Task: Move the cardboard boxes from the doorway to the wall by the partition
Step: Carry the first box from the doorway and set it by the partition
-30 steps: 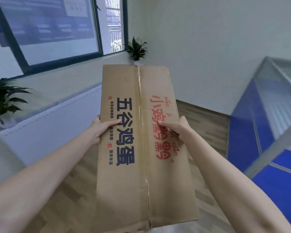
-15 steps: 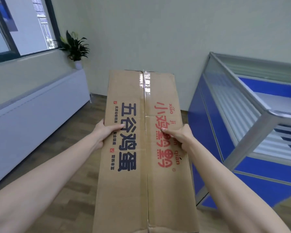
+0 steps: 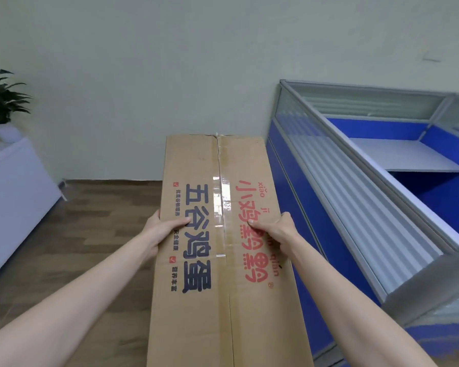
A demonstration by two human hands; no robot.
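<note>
The cardboard box is carried lengthwise out in front of the person, its far end pointing to 12 o'clock at the wall, with the blue partition just beside its right edge at 3 o'clock. The left hand clasps the left edge with the thumb laid across the top; the right hand does likewise on the right edge. The other fingers of each grip are hidden under the box, so I judge they curl beneath it.

Both hands sit near the middle of a long box, so the load could tip forward or back if its contents shift. The thumbs lie close to the glossy tape, where they might slide. The right side runs close to the partition; a small swing toward 3 o'clock could knock the corner against it. The wood floor at the wall's foot looks the likely set-down spot; dropping the far end first could scuff the wall.
</note>
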